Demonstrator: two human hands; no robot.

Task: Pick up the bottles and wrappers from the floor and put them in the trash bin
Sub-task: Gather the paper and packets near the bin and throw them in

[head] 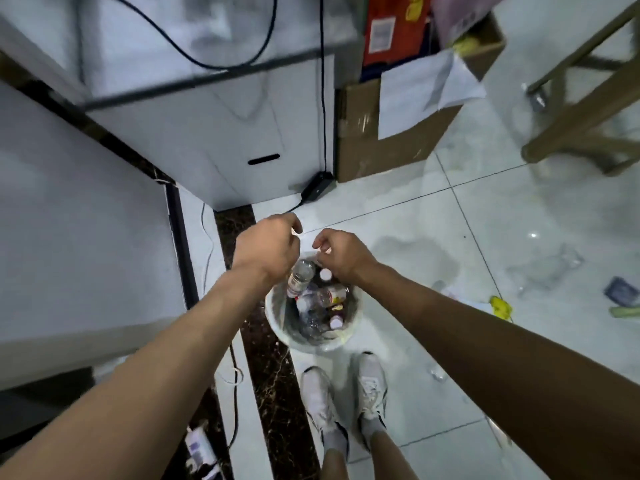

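A white trash bin [277, 318] stands on the tiled floor just ahead of my white shoes, holding several clear bottles [313, 306]. One clear bottle with a red label [300, 277] tilts at the bin's far rim, just under my left hand. My left hand [266, 247] and my right hand [341, 254] hover side by side over the bin, fingers loosely curled with nothing visible in them. To the right, litter lies on the floor: a crumpled clear bottle [543, 271], a yellow wrapper [500, 306] and a dark blue wrapper [621, 291].
A white cabinet [207, 143] and a black power adapter [317, 188] with its cable stand beyond the bin. A cardboard box [391, 147] sits at back centre, a wooden stool [588, 109] at back right. A white desk [69, 237] fills the left; a power strip [199, 448] lies below it.
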